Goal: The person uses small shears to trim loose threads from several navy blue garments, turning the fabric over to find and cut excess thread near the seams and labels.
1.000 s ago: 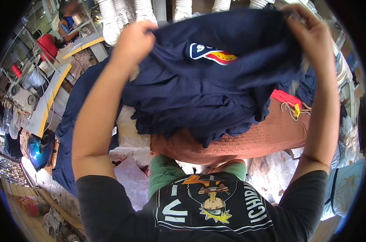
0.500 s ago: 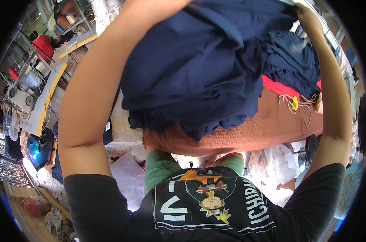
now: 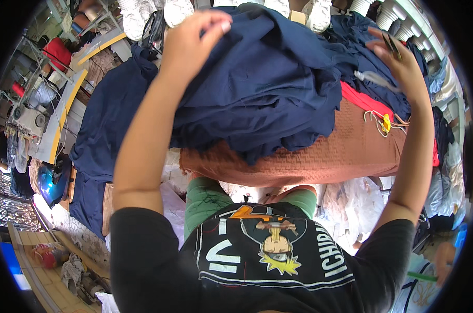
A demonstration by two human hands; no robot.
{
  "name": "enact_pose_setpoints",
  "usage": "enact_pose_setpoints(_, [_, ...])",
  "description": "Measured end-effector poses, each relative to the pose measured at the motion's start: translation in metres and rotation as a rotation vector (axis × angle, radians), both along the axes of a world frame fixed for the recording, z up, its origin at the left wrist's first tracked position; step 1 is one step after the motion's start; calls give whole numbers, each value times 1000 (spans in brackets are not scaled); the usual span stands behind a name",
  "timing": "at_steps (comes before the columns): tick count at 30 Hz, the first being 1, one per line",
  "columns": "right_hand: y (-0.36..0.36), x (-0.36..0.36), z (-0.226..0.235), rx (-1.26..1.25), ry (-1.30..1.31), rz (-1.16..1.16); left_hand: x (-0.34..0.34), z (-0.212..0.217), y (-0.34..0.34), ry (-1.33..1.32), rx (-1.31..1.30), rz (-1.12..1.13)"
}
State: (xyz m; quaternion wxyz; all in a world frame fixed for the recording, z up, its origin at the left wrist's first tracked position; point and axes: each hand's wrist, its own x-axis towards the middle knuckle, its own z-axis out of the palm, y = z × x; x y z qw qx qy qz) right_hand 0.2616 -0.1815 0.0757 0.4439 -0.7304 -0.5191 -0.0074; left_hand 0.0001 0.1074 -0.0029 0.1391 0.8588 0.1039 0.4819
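Note:
A heap of navy cloth lies in front of me on a brown textured cover. My left hand hovers over its far left part, thumb apart from the fingers, with nothing visible in it. At the far right my right hand is raised with fingers spread over a second navy pile. A narrow dark looped tool, perhaps scissors or snips, hangs across its fingers. Beside that hand shows a blurred whitish strip, whose kind I cannot make out.
More navy cloth drapes down at the left. Red cloth and cords with a yellow piece lie at the right. White thread cones line the far edge. A sewing machine stands far left; another person's hand shows lower right.
Both hands have let go of the raised navy cloth, which has settled onto the heap. The thread cones behind now show, and navy cloth hangs at the left.

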Motion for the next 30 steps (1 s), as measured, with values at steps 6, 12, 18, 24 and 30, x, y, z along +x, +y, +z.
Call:
enact_pose_setpoints(6, [-4, -85, -58, -204, -31, 196, 1, -83, -60, 0, 27, 59])
enact_pose_setpoints(12, [30, -108, -78, -180, -79, 225, 8, -85, -64, -13, -90, 91])
enact_pose_setpoints(18, [24, -108, -79, -57, -81, 254, -44, -64, -56, 10, -158, -89])
enact_pose_setpoints(24, [31, -107, -91, 96, -288, 311, -189, -24, -81, 747, -533, -472])
enact_pose_setpoints(30, [80, -136, -116, 30, -659, 179, -155, -21, -82, 694, -572, -250])
